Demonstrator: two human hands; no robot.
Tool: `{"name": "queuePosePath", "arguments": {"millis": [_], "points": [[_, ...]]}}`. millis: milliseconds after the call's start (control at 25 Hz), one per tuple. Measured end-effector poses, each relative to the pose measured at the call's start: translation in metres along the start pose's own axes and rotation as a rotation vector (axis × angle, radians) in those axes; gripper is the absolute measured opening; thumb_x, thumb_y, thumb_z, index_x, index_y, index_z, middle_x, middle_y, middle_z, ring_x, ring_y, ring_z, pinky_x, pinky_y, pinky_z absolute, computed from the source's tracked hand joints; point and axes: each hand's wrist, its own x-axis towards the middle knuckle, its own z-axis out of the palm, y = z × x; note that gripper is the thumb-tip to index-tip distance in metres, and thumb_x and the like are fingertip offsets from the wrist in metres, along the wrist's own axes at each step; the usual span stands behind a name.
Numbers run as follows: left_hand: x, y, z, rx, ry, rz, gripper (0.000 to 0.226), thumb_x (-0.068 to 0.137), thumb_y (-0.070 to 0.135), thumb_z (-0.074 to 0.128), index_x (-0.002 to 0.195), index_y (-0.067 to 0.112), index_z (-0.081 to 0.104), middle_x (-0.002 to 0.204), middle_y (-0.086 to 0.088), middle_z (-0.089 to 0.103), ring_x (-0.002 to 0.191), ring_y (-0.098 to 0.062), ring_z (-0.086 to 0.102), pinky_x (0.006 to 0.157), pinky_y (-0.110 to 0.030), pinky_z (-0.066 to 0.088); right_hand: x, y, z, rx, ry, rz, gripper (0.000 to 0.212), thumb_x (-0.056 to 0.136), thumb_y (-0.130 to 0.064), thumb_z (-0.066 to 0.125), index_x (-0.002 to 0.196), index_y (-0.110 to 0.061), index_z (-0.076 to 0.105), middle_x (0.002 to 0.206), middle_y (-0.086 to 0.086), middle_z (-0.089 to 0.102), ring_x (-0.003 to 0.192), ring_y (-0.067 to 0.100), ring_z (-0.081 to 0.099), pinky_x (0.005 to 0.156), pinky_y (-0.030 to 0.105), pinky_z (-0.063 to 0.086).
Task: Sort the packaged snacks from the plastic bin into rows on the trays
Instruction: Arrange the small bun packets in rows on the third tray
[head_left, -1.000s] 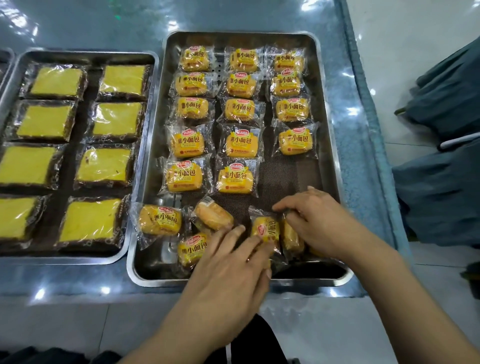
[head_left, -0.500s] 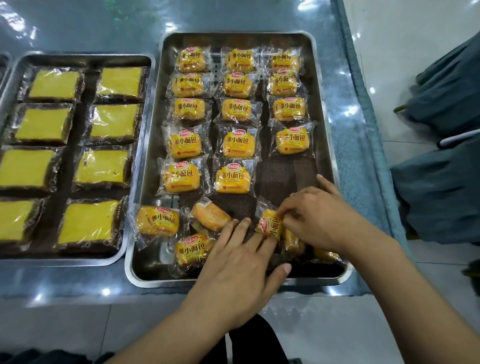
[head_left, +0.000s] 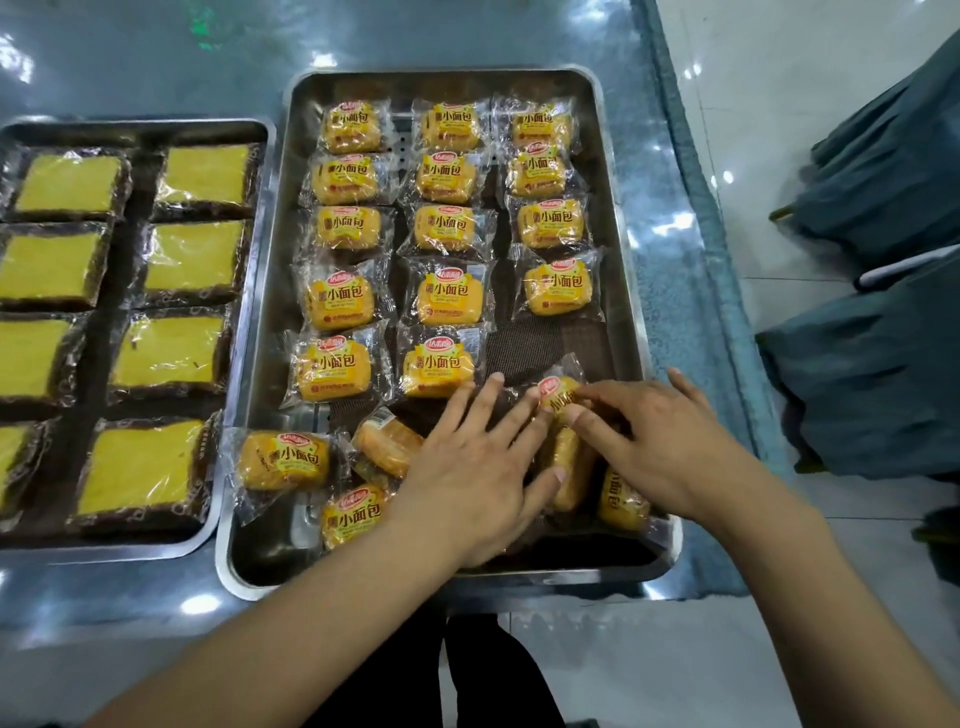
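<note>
On the left of the tabletop (head_left: 156, 62) the left tray (head_left: 260, 171) holds its wrapped yellow cake slabs (head_left: 195, 257) in two tidy columns, well clear of the work and at little risk. The right tray (head_left: 631, 291) carries three columns of small bread packets (head_left: 447, 293); the right column stops short, leaving a bare gap. At its near end lies a loose heap: one packet (head_left: 284, 460) by the left wall, an overturned packet (head_left: 387, 447), and others partly hidden. The left hand (head_left: 475, 467) lies flat with fingers spread over this heap, gripping nothing that I can see; if it drags, it could shove the near row packet (head_left: 439, 366) out of line. The right hand (head_left: 660, 441) pinches a tilted packet (head_left: 558, 392) at its fingertips, just beside the gap; slippery film could let it slide or land label-down, and a packet on edge (head_left: 621, 501) near the right wall could be knocked over
</note>
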Motion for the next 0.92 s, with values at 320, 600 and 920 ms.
{"name": "queuePosePath", "arguments": {"millis": [320,600,920], "points": [[0.047,-0.025,-0.016,0.244,0.040,0.006,0.062,0.103,0.051,0.014,0.159,0.030,-0.002,0.167,0.003,-0.008,0.153,-0.035,-0.011,0.122,-0.055,-0.006,0.003,0.007,0.015,-0.063,0.118,-0.010,0.072,0.096,-0.063,0.004,0.151,-0.033,0.039,0.153,-0.012,0.045,0.150,0.008,0.023,0.125,0.043,-0.003],[0.055,-0.030,-0.021,0.219,0.039,-0.028,0.065,0.103,0.045,0.030,0.159,0.032,0.001,0.168,0.004,-0.007,0.153,-0.035,-0.003,0.122,-0.052,-0.008,0.010,0.006,0.016,-0.107,0.137,-0.018,0.069,0.099,-0.058,0.005,0.155,-0.030,0.034,0.156,-0.014,0.040,0.152,0.008,0.014,0.124,0.046,-0.009],[-0.010,-0.003,-0.022,-0.086,0.122,-0.069,0.060,0.104,0.036,0.032,0.159,0.030,0.009,0.167,0.009,0.007,0.154,-0.024,-0.002,0.124,-0.046,-0.004,-0.019,0.007,0.020,-0.062,0.385,-0.185,0.032,0.094,-0.020,0.058,0.124,-0.020,0.068,0.120,0.000,0.070,0.126,0.019,0.055,0.124,0.042,0.016]]}}
